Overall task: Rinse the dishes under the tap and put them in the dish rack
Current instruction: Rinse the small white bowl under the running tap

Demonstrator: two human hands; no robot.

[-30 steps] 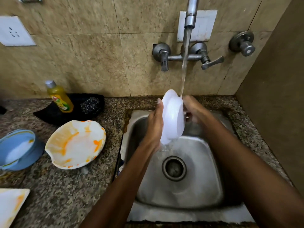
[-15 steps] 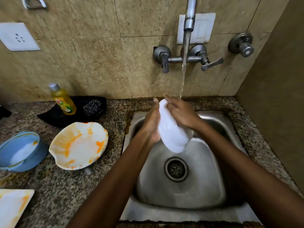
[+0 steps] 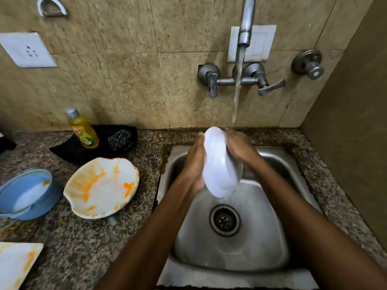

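A white bowl (image 3: pixel 217 164) is held on edge over the steel sink (image 3: pixel 270 245), just under the stream of water from the tap (image 3: pixel 245 28). My left hand (image 3: pixel 194 164) presses flat against its left side. My right hand (image 3: pixel 240 147) grips its right rim, fingers reaching inside. Water runs off the bowl's lower edge. On the counter to the left lie a white plate (image 3: pixel 102 187) smeared with orange, stacked blue bowls (image 3: pixel 25 193), and a stained white square plate (image 3: pixel 14 264) at the bottom-left corner. No dish rack is in view.
A yellow dish-soap bottle (image 3: pixel 82 129) and a steel scrubber (image 3: pixel 119 138) rest on a black tray (image 3: pixel 69 149) by the wall. The drain (image 3: pixel 224 220) sits mid-sink. A brown side wall (image 3: pixel 356 143) closes in on the right. Two tap valves stand on the tiled wall.
The bowl has been turned and tilted between my hands under the stream; my right hand slid from its upper face back to the right rim. The view tilted slightly upward.
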